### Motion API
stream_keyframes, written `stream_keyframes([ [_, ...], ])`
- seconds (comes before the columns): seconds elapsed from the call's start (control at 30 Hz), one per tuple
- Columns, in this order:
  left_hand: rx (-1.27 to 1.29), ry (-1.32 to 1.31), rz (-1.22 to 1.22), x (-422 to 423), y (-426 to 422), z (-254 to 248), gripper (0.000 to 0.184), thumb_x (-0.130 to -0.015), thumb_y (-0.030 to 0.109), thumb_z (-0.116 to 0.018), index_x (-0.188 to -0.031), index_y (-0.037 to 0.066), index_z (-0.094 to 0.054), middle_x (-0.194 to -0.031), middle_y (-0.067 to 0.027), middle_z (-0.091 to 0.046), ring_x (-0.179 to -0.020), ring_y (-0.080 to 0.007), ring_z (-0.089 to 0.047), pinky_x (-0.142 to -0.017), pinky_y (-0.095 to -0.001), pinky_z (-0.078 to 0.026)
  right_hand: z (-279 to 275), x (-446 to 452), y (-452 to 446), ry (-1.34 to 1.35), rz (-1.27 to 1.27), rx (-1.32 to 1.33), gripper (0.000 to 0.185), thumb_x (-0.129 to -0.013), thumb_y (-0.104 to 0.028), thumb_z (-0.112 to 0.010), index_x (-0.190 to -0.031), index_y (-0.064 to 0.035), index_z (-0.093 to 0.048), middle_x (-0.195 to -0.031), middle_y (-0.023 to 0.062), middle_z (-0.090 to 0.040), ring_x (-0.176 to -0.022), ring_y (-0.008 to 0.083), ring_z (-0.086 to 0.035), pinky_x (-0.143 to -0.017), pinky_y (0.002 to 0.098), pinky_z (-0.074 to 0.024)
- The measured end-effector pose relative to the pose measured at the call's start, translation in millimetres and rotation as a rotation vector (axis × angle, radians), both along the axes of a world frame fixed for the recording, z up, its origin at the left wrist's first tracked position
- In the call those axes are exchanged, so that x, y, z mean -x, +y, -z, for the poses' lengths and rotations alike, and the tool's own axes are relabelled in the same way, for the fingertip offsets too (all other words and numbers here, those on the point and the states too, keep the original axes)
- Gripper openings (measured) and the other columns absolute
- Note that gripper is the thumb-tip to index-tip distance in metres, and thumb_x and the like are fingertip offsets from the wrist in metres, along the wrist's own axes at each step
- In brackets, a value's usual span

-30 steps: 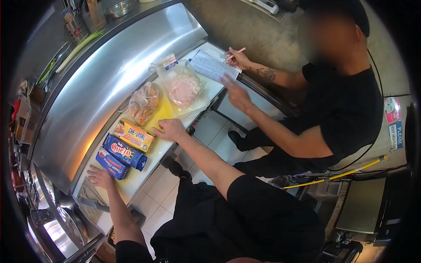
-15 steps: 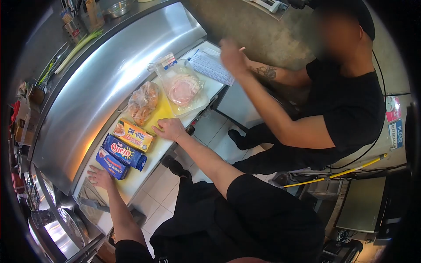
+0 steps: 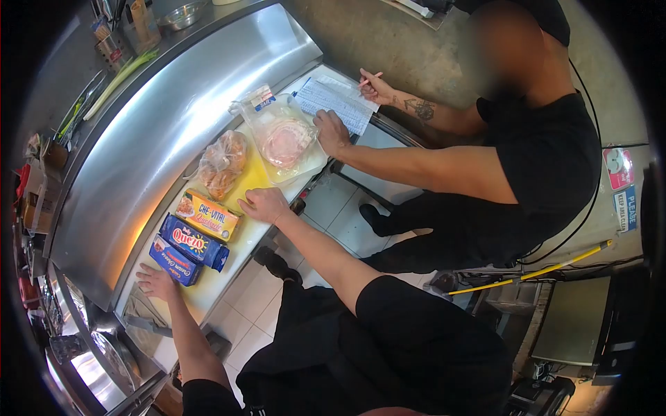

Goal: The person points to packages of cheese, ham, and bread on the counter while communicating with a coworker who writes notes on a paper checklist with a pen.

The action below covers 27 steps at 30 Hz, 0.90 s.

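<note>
My left hand lies on the counter with fingers spread, just left of a blue cream cheese box. My right hand rests at the edge of a yellow board, its fingers loosely curled; whether anything is in them is hidden. Between my hands sit a blue Quezo pack and a yellow Che-Vital box. Beyond them lie a clear bag of orange-brown food and a clear pack of round pink slices.
A co-worker stands at the right, with a pen in one hand and the other hand by written papers. A knife lies on a cloth near my left wrist. A steel panel rises behind the counter.
The co-worker's raised hand has come down to the papers beside the pack of pink slices. My hands have stayed in place on the counter.
</note>
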<state>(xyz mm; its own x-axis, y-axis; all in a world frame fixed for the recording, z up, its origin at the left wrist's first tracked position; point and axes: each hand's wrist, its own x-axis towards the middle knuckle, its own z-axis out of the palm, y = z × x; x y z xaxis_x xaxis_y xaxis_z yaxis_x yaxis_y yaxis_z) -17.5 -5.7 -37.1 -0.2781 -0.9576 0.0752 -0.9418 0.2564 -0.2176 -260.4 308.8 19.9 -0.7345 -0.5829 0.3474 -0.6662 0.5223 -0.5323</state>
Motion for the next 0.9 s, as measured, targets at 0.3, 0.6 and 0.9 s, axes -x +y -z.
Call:
stream_keyframes([
  [0.3,-0.014,0.01,-0.003,1,4,-6,0.079,-0.092,0.064,-0.034,-0.153,0.017,-0.016,-0.158,-0.0173,-0.015,-0.143,-0.0417,-0.019,-0.109,-0.0648,-0.019,-1,0,0,0.062,-0.008,-0.004,0.038,-0.087,-0.042,-0.058,-0.067,-0.0096,-0.058,-0.067,0.0088,-0.064,-0.062,0.0292,-0.063,-0.058,0.0417,-0.0498],
  [0.6,-0.074,0.046,-0.019,5,10,-19,0.078,-0.092,0.062,-0.036,-0.153,0.018,-0.014,-0.158,-0.0173,-0.013,-0.143,-0.0426,-0.017,-0.109,-0.0648,-0.017,-1,1,-1,0.05,-0.01,0.021,0.039,-0.087,-0.043,-0.058,-0.067,-0.0093,-0.059,-0.066,0.0087,-0.064,-0.061,0.029,-0.063,-0.057,0.0413,-0.0499],
  [0.9,-0.046,0.043,-0.006,2,6,-10,0.077,-0.092,0.061,-0.037,-0.153,0.018,-0.016,-0.158,-0.0173,-0.015,-0.143,-0.0425,-0.018,-0.11,-0.0643,-0.018,0,1,0,0.078,0.0,0.039,0.038,-0.087,-0.041,-0.06,-0.066,-0.0092,-0.058,-0.065,0.0087,-0.063,-0.059,0.0287,-0.063,-0.057,0.0407,-0.0495],
])
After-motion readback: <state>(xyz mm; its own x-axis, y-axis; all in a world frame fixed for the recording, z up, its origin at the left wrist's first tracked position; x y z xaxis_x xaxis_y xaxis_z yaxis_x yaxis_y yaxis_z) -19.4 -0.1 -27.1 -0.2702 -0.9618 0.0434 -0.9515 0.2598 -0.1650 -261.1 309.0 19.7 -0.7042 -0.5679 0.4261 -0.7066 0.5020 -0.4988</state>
